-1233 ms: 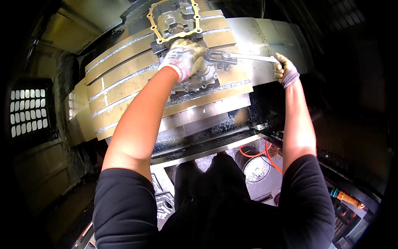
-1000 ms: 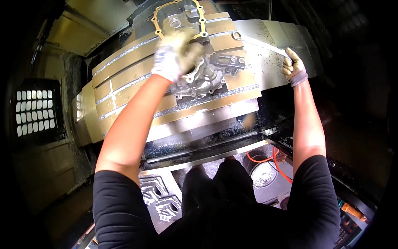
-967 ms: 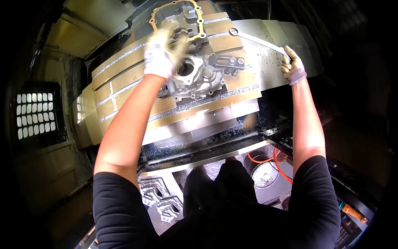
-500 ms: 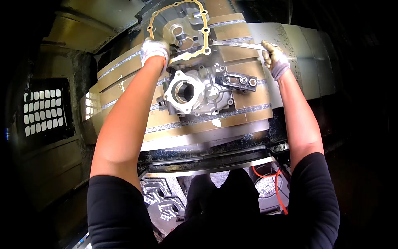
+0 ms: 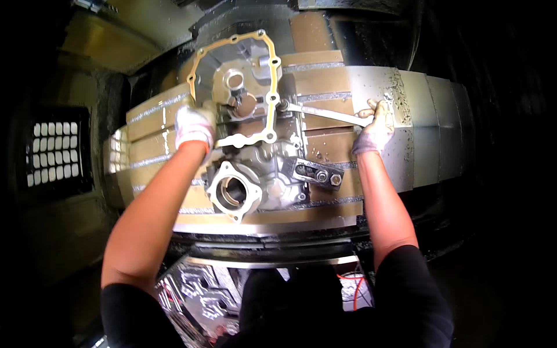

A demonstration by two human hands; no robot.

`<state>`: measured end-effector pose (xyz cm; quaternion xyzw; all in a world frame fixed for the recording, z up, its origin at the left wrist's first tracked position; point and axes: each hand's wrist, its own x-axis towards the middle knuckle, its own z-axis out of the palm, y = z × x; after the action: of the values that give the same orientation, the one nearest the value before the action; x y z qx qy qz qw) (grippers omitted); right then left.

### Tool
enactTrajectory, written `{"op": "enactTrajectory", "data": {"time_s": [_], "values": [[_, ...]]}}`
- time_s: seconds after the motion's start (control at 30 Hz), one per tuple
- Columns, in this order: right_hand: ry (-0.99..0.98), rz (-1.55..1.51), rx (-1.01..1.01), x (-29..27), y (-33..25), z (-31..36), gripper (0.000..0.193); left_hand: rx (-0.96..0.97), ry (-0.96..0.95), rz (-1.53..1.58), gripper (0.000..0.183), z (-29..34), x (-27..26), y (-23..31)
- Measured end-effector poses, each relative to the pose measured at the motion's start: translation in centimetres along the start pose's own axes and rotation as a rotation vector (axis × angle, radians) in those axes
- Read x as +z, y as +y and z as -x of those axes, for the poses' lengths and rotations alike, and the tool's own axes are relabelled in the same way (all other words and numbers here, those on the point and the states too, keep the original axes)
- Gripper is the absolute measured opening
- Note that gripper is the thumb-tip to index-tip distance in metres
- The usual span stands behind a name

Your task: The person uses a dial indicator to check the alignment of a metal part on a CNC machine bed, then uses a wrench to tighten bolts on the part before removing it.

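Note:
A grey cast metal housing (image 5: 210, 65) with a tan-edged, bolt-holed rim stands on the slotted machine table. My left hand (image 5: 195, 126), in a whitish glove, is at its lower left edge; the fingers are blurred and partly hidden, so their grip is unclear. My gloved right hand (image 5: 374, 129) is closed around the outer end of a long silver wrench (image 5: 325, 113). The wrench's other end meets a fastener beside the housing's right rim; the fastener itself is mostly hidden. Nearer me lies a casting with a round flanged opening (image 5: 255, 194).
A dark slotted clamp (image 5: 316, 173) with a nut bears on the nearer casting's right side. Stepped metal covers (image 5: 423, 133) extend to the right. A grated window (image 5: 55, 153) is at the left. Below the table's front edge lie metal parts (image 5: 212, 290) and a red hose (image 5: 358, 290).
The view has shifted, so the table and castings sit lower in the picture. The wrench slants slightly more toward me, still at the housing's right rim. Both hands keep nearly the same places.

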<state>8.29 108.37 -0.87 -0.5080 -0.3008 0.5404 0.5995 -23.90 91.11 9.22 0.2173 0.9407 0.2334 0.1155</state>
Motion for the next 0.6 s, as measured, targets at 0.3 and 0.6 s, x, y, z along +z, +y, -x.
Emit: {"op": "enactTrajectory", "data": {"time_s": [0.3, 0.6], "values": [[0.053, -0.157, 0.029, 0.7, 2.3, -2.8, 0.036, 0.030, -0.062, 0.195, 0.048, -0.4, 0.2, -1.0], [-0.587, -0.059, 0.729, 21.2, 6.0, -9.5, 0.045, -0.014, -0.103, -0.012, 0.035, 1.7, -1.7, 1.2]]}}
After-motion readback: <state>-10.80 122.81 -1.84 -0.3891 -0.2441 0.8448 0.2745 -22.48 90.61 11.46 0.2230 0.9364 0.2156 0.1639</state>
